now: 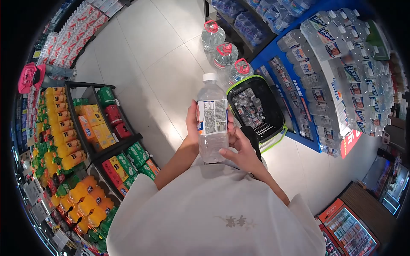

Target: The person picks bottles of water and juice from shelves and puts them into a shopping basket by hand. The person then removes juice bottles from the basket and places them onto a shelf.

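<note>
In front of my chest stands a large clear plastic bottle (212,145) with a white cap, held upright. Its printed label, with small text and a barcode, faces me. My left hand (192,123) is closed round the bottle's left side, its fingers partly hidden behind it. On the other side my right hand (242,150) grips the bottle, thumb on the lower front and fingers curled at the right edge. Just beyond my right hand is a black shopping basket (272,102) with a green rim, with small clear bottles visible inside.
Big water jugs (213,38) with red handles stand on the tiled floor (158,55) ahead. A blue rack (318,132) of bottled drinks rises to the right. Shelves with orange drink bottles (70,145) and boxed cans run along the left. A person in a pink top (29,79) is at far left.
</note>
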Motion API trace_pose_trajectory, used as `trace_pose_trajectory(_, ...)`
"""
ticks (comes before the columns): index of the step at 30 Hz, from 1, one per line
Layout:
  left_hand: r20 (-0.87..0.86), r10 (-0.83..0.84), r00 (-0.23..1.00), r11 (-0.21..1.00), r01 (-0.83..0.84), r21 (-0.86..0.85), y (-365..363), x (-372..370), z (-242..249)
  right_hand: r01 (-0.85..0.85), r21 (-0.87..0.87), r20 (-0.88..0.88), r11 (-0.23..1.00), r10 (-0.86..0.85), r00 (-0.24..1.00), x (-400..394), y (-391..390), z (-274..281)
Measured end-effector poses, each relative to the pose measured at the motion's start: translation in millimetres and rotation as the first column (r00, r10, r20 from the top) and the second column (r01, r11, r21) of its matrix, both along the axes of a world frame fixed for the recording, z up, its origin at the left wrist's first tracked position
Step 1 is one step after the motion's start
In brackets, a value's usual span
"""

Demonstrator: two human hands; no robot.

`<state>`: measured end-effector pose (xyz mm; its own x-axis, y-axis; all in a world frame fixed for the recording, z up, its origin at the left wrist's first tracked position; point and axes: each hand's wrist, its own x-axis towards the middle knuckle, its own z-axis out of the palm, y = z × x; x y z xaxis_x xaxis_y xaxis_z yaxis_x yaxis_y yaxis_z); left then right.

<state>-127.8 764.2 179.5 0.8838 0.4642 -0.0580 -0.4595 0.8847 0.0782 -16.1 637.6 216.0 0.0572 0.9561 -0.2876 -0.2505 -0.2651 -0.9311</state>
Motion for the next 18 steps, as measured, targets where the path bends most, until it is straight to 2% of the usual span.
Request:
trace_pose_trajectory(1, -0.067, 0.016, 0.998, 1.0, -0.014, 0.025, -1, 2, 2, 0.012, -0.002, 0.002, 1.0, -0.012, 1.0, -2, -1, -3)
trace_pose_trajectory(3, -0.197, 0.044, 0.979, 0.996, -0.029, 0.079, -3, 10, 11, 0.089, -0.077, -0.152, 0.993, -0.1, 0.983, -4, -3, -10)
trace_pose_trajectory(4, -0.298, 0.03, 0.954, 1.0, -0.027, 0.014, -6, 16, 17, 0.126, -0.119, -0.221, 0.985, -0.15, 0.964, -1, -5, -15)
trace_pose_trajectory(7, -0.518, -0.007, 0.856, 0.984, 0.097, 0.148, -8, 32, -47, 0.179, -0.351, -0.543, 0.919, -0.355, 0.761, 26, -17, -66)
trace_pose_trajectory(8, -0.712, -0.01, 0.702, 0.949, 0.23, 0.214, -11, 37, -75, 0.154, -0.42, -0.579, 0.895, -0.394, 0.714, 38, -23, -90)
trace_pose_trajectory(9, -0.864, 0.022, 0.502, 0.896, 0.373, 0.24, -16, 39, -108, 0.188, -0.526, -0.495, 0.829, -0.479, 0.725, 51, -31, -117)
trace_pose_trajectory(11, -0.891, 0.326, 0.316, 0.675, 0.583, 0.453, -45, 21, -175, 0.253, -0.706, -0.312, 0.661, -0.611, 0.728, 75, -48, -182)
trace_pose_trajectory(13, -0.91, 0.283, 0.304, 0.683, 0.602, 0.414, -55, 18, -170, 0.363, -0.769, 0.125, 0.526, -0.432, 0.893, 106, -76, -271)
trace_pose_trajectory(15, -0.911, 0.187, 0.368, 0.772, 0.519, 0.368, -73, 9, -193, 0.485, -0.798, 0.287, 0.358, -0.481, 0.828, 135, -103, -361)
trace_pose_trajectory(17, -0.932, 0.172, 0.318, 0.819, 0.479, 0.315, -99, 3, -224, 0.464, -0.843, 0.381, 0.272, -0.308, 0.872, 172, -137, -462)
trace_pose_trajectory(18, -0.954, 0.177, 0.242, 0.812, 0.512, 0.28, -112, 3, -239, 0.512, -0.822, 0.461, 0.248, -0.238, 0.855, 190, -152, -510)
